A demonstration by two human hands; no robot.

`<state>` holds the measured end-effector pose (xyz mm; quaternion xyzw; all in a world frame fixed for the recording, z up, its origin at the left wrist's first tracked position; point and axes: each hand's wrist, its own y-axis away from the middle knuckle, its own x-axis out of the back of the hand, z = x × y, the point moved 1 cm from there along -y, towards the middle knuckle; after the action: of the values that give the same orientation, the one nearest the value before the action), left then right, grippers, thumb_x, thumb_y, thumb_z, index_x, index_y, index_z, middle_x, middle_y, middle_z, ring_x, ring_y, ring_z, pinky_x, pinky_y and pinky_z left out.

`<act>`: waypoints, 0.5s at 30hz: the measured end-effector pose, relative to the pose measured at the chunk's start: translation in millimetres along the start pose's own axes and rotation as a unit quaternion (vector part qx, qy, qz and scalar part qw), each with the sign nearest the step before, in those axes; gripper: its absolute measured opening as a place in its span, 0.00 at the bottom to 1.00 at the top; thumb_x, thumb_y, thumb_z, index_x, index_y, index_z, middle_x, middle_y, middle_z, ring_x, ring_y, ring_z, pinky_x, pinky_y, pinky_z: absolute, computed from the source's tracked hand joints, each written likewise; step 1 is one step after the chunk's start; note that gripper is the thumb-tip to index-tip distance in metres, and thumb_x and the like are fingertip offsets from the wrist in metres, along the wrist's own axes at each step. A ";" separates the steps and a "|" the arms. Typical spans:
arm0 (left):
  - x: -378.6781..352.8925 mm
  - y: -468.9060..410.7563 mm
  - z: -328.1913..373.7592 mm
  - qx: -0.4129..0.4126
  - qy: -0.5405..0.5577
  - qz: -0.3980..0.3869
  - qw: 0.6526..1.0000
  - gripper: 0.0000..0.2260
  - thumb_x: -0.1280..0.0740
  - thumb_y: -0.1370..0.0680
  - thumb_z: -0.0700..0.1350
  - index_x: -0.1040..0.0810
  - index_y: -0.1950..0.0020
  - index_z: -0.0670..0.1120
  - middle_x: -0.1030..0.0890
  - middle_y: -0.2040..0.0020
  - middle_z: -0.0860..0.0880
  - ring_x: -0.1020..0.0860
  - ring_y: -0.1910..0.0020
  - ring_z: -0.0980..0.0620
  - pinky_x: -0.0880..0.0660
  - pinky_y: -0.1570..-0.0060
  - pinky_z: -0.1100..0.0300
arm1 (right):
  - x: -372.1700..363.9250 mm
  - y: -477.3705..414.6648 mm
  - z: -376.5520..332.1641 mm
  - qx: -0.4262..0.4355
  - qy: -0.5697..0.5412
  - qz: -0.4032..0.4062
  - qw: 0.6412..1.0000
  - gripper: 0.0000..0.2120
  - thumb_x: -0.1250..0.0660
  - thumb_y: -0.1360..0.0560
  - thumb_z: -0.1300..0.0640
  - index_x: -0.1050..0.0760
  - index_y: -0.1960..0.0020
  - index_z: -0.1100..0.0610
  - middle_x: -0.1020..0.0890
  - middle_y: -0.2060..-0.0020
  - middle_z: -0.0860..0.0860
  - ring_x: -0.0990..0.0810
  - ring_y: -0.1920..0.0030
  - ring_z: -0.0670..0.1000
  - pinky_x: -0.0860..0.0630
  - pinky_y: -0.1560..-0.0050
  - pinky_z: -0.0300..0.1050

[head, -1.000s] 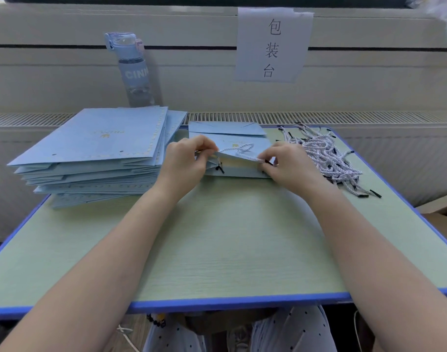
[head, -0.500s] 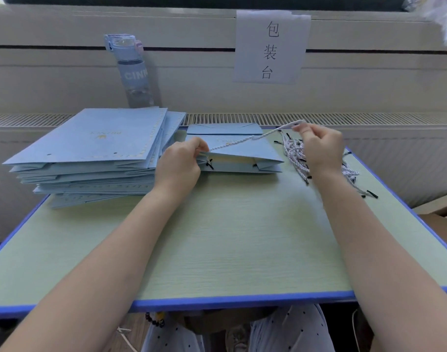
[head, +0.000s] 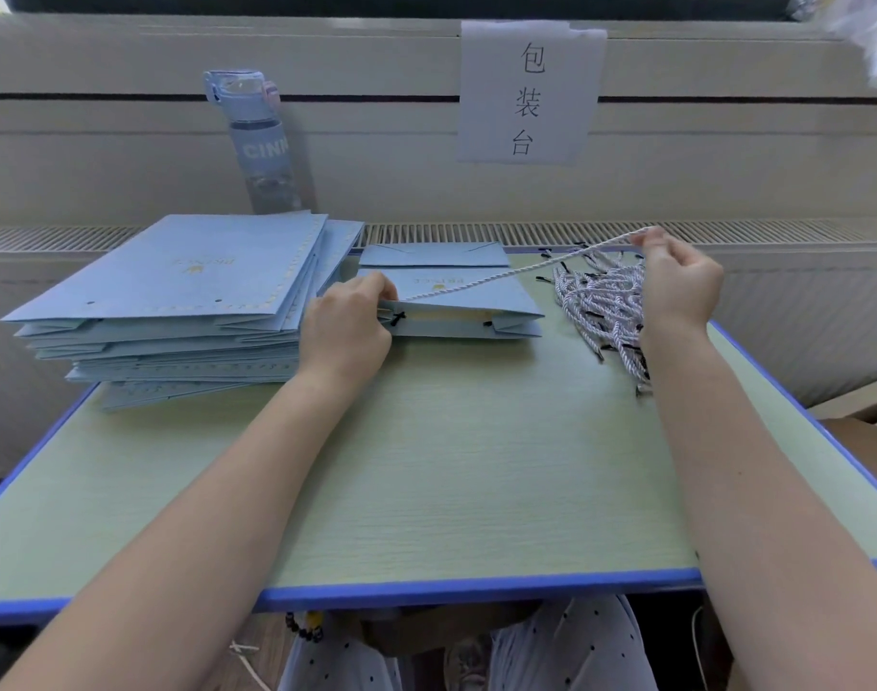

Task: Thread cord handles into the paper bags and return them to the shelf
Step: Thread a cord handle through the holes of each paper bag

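Note:
A flat light-blue paper bag (head: 469,301) lies at the far middle of the table. My left hand (head: 349,324) pinches its near left top edge, by a black cord tip. A white twisted cord (head: 506,276) runs taut from that edge up to my right hand (head: 678,281), which pinches the cord's far end, raised above a pile of loose cords (head: 603,304).
A tall stack of flat blue bags (head: 177,301) fills the table's left rear. A water bottle (head: 259,142) stands on the ledge behind it. A paper sign (head: 528,92) hangs on the wall. The green table (head: 451,466) has a blue edge.
My right hand has drawn the cord out of the bag's edge, moving right and up from beside my left hand. The cord is now stretched taut. My left hand stays on the bag.

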<state>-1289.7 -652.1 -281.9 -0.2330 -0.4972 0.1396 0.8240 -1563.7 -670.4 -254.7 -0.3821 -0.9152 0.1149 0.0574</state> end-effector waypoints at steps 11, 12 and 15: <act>-8.8 6.2 17.6 -0.162 -0.017 0.083 0.983 0.11 0.45 0.33 0.39 0.23 0.60 0.43 0.22 0.64 0.48 0.28 0.64 0.46 0.40 0.58 0.56 | -21.3 33.2 0.2 -0.022 0.084 -0.315 0.945 0.11 0.35 0.23 0.50 0.18 0.55 0.55 0.25 0.73 0.39 0.35 0.68 0.40 0.37 0.64 0.37; -13.7 8.7 21.7 -0.196 0.014 0.051 0.979 0.12 0.45 0.31 0.40 0.22 0.58 0.43 0.21 0.62 0.47 0.25 0.62 0.45 0.36 0.58 0.56 | -23.0 35.2 0.7 -0.021 0.088 -0.326 0.941 0.10 0.35 0.23 0.50 0.19 0.57 0.54 0.25 0.72 0.38 0.36 0.68 0.39 0.38 0.64 0.36; -35.5 9.8 26.0 -0.244 0.008 -0.053 0.968 0.11 0.37 0.27 0.44 0.19 0.50 0.41 0.17 0.52 0.46 0.20 0.53 0.44 0.27 0.51 0.53 | -26.8 40.1 4.2 -0.027 0.090 -0.358 0.929 0.08 0.32 0.25 0.52 0.18 0.54 0.56 0.24 0.72 0.39 0.34 0.68 0.39 0.36 0.63 0.35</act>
<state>-1329.3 -653.8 -303.5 -0.4016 -0.5209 -0.0320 0.7526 -1518.2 -662.9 -269.4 -0.0393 -0.9848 0.0275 0.1668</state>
